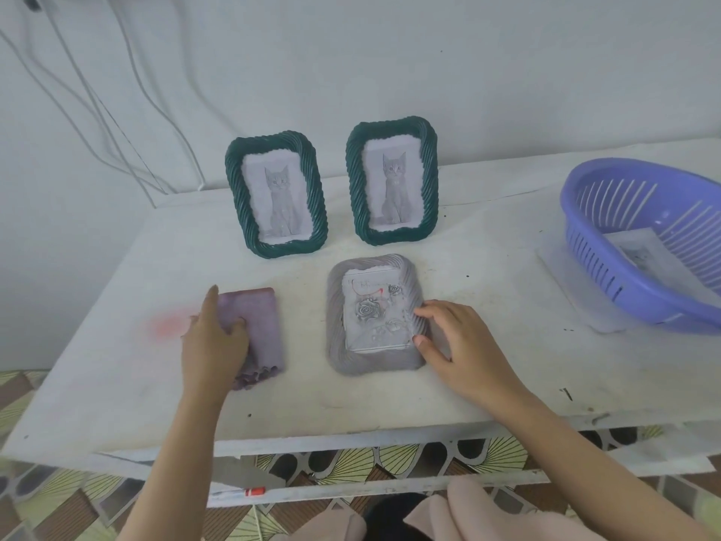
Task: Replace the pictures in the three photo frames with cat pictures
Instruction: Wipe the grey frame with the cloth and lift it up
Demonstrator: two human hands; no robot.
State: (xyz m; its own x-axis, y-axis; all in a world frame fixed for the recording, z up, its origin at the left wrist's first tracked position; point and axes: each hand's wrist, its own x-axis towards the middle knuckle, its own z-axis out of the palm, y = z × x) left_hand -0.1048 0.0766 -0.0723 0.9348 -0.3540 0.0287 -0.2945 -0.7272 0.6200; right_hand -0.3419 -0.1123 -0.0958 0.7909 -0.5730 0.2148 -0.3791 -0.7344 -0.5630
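Two dark green twisted-rim photo frames stand upright at the back of the table, the left frame (276, 199) and the right frame (392, 182), each showing a grey cat picture. A third, grey frame (373, 357) lies flat, back side up, with a rose picture (376, 312) resting in its opening. My right hand (454, 339) touches the right edge of that frame and picture with fingertips. My left hand (216, 339) presses on the purple frame backing (261, 329) lying flat to the left.
A purple plastic basket (640, 244) sits at the right on a clear sheet, with a paper picture (638, 251) inside. White cables hang on the wall at the left. The table's front edge is near my arms; patterned floor below.
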